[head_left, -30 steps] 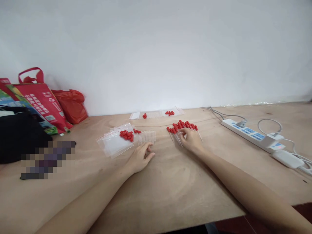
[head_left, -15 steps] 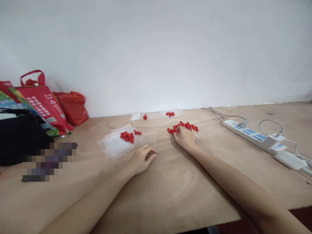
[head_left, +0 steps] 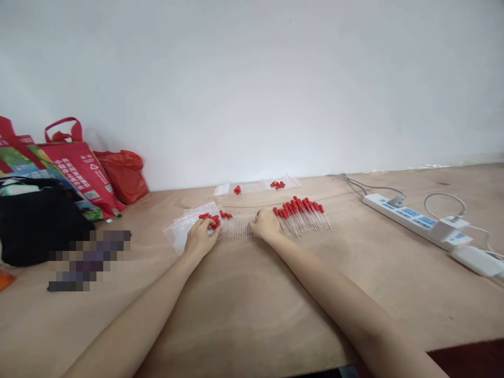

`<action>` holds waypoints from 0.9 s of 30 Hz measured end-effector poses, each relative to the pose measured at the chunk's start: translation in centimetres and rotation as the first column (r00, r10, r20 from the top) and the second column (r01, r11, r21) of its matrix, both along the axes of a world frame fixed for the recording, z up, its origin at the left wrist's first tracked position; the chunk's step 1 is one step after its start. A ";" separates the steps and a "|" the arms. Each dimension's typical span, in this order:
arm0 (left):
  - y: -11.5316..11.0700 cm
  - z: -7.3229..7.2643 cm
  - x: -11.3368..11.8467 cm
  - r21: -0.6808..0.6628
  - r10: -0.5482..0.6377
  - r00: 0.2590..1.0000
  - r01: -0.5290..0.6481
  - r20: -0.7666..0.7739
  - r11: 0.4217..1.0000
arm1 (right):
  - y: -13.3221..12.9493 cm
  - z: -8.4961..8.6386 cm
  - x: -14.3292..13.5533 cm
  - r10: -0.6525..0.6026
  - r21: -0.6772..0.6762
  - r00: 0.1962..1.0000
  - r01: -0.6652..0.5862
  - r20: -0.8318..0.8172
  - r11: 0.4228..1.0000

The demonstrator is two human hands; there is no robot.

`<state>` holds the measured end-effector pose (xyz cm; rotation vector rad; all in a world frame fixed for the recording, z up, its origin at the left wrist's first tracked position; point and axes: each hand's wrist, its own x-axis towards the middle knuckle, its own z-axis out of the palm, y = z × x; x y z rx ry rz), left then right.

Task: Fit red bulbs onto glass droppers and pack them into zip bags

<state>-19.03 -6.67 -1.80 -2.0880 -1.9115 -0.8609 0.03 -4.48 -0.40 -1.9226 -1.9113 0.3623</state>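
Note:
My left hand [head_left: 200, 239] is over the small red rubber bulbs [head_left: 215, 219], which lie on clear zip bags [head_left: 173, 233]. Its fingers are curved and touch the pile, with the thumb apart. At the right end of a row of thin clear dropper tubes [head_left: 238, 226], my right hand [head_left: 265, 224] has its fingertips closed on a tube, mostly hidden by the hand. Just right of that hand, several droppers with red bulbs fitted [head_left: 301, 210] lie side by side. A few loose red bulbs [head_left: 226, 214] sit behind the tube row.
Along the wall lies a clear bag [head_left: 255, 187] with tubes and red bulbs. A white power strip [head_left: 413, 218] with plugs and cables runs along the right. On the left stand a red shopping bag [head_left: 74, 168], a red plastic bag [head_left: 126, 176], a black bag [head_left: 39, 226] and a blurred-out object [head_left: 90, 260].
My right hand has moved left, from the finished-looking red-bulbed droppers to the tube row. My left hand has gone left and forward from the tubes onto the red bulbs.

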 end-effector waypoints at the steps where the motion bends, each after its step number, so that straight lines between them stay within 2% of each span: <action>1: 0.1 -0.1 -0.1 -0.030 0.019 1.000 -0.019 0.005 0.999 | 0.0 0.0 -0.2 -0.007 -0.010 1.000 0.007 -0.002 1.000; 5: 0.4 -0.5 0.1 -0.074 0.044 0.999 -0.042 0.021 0.996 | 0.1 0.1 -0.6 -0.011 -0.030 1.000 0.010 -0.011 0.999; 11: 0.0 -0.2 0.6 -0.014 0.049 0.996 -0.048 0.072 0.999 | 0.5 0.3 -0.7 -0.028 -0.078 0.998 0.024 -0.050 0.997; 13: -0.6 0.1 1.3 0.055 -0.027 0.996 0.023 0.088 0.998 | 0.7 0.3 -0.8 -0.033 -0.080 0.998 0.029 -0.053 0.996; 16: -2.4 0.3 3.0 0.108 -0.253 0.966 0.246 0.051 0.963 | 0.7 0.4 -0.6 -0.027 -0.071 0.999 0.025 -0.033 0.997; 19: -4.3 0.3 4.8 -0.032 -0.415 0.909 0.416 0.040 0.909 | 0.6 0.2 0.1 -0.017 -0.050 1.000 0.017 0.002 0.999; 22: -5.4 0.1 6.0 -0.140 -0.477 0.877 0.481 0.067 0.865 | 0.6 -0.1 1.2 -0.008 -0.044 0.999 0.007 -0.033 0.999; 27: -5.3 -0.2 6.2 -0.178 -0.475 0.867 0.496 0.150 0.850 | 0.5 -0.4 3.4 0.099 0.061 0.980 -0.089 -0.172 0.994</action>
